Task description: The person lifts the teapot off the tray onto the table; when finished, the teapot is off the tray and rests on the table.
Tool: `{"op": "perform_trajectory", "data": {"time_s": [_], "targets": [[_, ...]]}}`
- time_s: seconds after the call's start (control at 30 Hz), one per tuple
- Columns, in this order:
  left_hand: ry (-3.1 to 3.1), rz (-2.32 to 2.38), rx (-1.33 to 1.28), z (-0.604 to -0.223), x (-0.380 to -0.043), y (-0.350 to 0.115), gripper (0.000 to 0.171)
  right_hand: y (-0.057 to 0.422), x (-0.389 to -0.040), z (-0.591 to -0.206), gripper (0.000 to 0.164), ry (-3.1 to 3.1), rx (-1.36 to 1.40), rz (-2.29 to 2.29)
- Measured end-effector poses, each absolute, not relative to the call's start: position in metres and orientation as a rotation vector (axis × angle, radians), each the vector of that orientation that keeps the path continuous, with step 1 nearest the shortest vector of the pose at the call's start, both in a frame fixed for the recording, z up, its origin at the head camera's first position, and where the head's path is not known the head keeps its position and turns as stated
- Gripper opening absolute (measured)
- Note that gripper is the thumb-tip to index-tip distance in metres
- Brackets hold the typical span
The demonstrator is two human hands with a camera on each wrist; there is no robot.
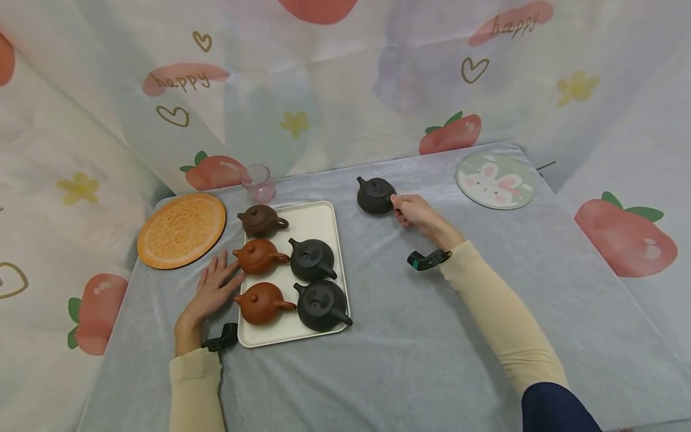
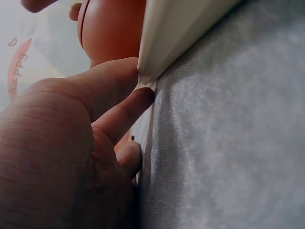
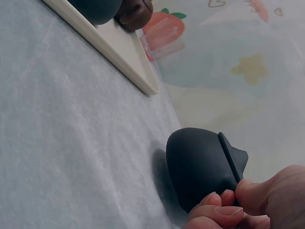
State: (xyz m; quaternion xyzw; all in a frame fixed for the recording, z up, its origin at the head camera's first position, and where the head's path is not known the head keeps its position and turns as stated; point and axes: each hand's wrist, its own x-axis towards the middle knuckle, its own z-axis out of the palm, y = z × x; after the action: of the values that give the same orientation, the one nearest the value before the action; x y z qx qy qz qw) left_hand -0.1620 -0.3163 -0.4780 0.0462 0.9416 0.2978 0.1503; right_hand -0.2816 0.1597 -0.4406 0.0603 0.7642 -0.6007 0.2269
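Observation:
My right hand [image 1: 415,213] pinches the handle of a black teapot [image 1: 375,195] beyond the tray's right side. In the right wrist view this teapot [image 3: 200,167] shows a shadow beside it; whether it touches the cloth I cannot tell. My left hand [image 1: 216,285] lies with fingers extended, its fingertips touching the left edge of a cream tray [image 1: 308,211]. On that tray stand a dark brown teapot [image 1: 260,221], a reddish-brown teapot [image 1: 257,257], another reddish-brown teapot [image 1: 261,304], a black teapot [image 1: 312,260] and a second black teapot [image 1: 321,306].
A pink-tinted glass [image 1: 260,185] stands behind the tray. To the left is a round orange mat [image 1: 182,231]; at the back right lies a round rabbit-patterned mat [image 1: 495,182]. Grey cloth [image 1: 394,372] covers the table, and a printed curtain [image 1: 345,90] hangs behind.

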Motion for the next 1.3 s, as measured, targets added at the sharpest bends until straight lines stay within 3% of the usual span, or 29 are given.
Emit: {"op": "perform_trajectory", "data": {"time_s": [1.3], "targets": [[2.715,0.880,0.136,-0.475,-0.161,-0.317,0.067,0.119,-0.294,-0.449,0.039,2.072,0.212,-1.655]]}}
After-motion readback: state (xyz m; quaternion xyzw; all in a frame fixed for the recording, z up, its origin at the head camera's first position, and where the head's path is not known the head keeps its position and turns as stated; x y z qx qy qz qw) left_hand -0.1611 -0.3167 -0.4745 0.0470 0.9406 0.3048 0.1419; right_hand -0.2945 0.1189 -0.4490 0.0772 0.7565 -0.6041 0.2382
